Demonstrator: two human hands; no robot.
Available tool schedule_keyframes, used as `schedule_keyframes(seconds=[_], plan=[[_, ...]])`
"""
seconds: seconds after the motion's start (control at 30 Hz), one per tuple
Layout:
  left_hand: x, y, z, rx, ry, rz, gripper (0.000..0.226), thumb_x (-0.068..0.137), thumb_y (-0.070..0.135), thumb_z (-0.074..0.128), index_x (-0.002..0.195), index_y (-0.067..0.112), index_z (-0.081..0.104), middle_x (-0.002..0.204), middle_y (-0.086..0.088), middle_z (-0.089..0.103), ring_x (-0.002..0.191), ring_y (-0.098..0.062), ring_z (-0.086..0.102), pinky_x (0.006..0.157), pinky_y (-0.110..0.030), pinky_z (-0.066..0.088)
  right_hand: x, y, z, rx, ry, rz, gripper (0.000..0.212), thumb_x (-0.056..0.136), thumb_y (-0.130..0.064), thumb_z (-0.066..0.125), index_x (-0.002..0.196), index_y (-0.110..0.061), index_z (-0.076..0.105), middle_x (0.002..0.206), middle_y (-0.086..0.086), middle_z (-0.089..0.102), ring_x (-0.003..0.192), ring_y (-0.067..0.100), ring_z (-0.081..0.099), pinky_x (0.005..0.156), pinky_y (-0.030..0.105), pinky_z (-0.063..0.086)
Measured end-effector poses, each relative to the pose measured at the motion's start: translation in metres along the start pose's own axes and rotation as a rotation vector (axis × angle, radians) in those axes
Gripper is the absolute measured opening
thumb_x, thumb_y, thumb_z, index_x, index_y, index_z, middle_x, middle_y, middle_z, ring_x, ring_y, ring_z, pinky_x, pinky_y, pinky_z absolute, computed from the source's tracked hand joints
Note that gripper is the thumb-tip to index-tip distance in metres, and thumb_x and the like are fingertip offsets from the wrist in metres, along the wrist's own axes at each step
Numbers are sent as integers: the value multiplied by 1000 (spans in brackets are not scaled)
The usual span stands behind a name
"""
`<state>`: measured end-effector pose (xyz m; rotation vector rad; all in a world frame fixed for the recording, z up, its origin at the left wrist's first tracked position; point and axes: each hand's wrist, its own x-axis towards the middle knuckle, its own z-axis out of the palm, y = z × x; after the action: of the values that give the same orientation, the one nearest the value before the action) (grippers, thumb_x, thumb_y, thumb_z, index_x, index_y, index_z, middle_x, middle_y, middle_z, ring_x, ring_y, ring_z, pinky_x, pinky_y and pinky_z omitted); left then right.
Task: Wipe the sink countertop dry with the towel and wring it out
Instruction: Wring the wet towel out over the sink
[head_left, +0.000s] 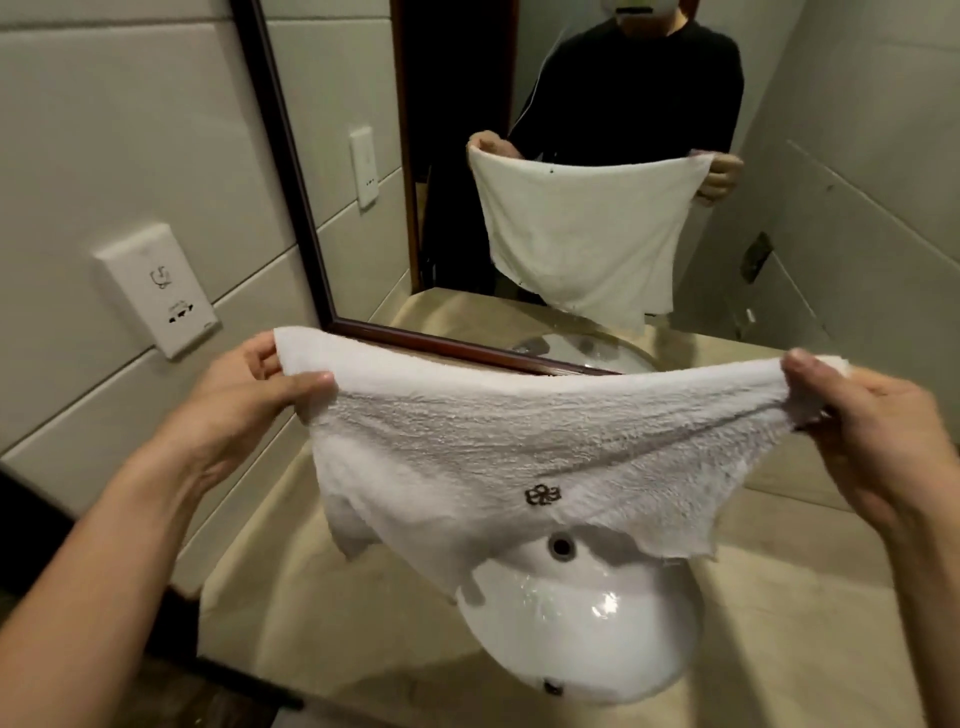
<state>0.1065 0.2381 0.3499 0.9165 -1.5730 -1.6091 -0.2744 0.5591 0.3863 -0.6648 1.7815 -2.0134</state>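
A white terry towel with a small dark embroidered logo hangs spread out above the white oval sink basin. My left hand pinches the towel's upper left corner between thumb and fingers. My right hand pinches the upper right corner. The towel is stretched flat between both hands, its frayed lower edge dangling over the basin's back rim. The beige stone countertop surrounds the basin; the towel hides the part behind the sink.
A dark-framed mirror stands against the back of the counter and reflects a person holding the towel. A white wall outlet plate sits on the tiled wall at left. The counter's left edge drops off beside my left forearm.
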Motion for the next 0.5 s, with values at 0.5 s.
schedule_keyframes(seconds=[0.5], plan=[[-1,-7,-28,993,127,232,6,88,31,77,85,35,74,88,-4,62,83,-21,60,81,-39,48,23,50,5,211,-166,45,30,57,-36,90,79,-17,80,83,-6,75,86,5,70,90,22,55]])
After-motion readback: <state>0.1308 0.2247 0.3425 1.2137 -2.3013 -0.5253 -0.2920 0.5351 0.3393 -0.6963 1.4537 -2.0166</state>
